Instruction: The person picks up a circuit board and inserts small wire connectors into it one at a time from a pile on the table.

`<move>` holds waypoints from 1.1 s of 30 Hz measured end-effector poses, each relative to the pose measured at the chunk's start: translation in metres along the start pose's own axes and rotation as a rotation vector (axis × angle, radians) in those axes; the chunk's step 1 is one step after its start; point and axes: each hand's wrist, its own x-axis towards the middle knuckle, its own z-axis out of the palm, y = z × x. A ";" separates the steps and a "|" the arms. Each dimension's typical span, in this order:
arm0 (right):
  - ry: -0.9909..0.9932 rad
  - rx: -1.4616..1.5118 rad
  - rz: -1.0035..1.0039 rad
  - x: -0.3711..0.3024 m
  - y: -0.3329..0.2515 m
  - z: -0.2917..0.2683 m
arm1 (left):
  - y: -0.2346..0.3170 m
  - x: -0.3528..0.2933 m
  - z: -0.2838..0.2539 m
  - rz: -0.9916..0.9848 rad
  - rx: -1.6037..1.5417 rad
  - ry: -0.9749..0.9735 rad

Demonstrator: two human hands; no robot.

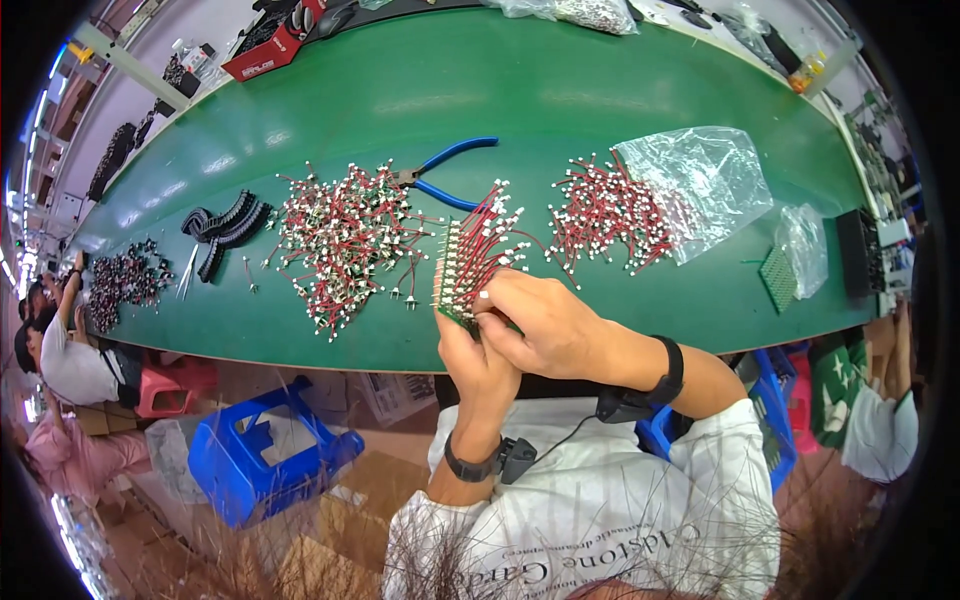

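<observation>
Above the table's near edge, my left hand [474, 365] grips the lower end of a narrow green circuit board [449, 262], held tilted upright. White connectors line the board in a row, and red wires [488, 240] with white plugs fan out from it to the right. Bent over the board's lower end is my right hand [548, 318], its thumb and fingertips pinched together among the wires. What they hold there is hidden. Left of the board lies a large heap of red wires with small connector boards [345, 240]. A second heap of red plug wires [605, 215] is to the right.
Blue-handled cutters [440, 180] lie behind the board. A clear plastic bag [705, 185] touches the right heap; beyond are a green perforated board [777, 278] and a black box [858, 250]. Black strips [228, 225], tweezers [187, 272] and a dark parts heap [128, 285] lie left.
</observation>
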 end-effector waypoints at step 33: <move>-0.090 -0.134 0.014 -0.002 0.002 0.002 | -0.002 0.000 -0.007 0.046 0.256 -0.037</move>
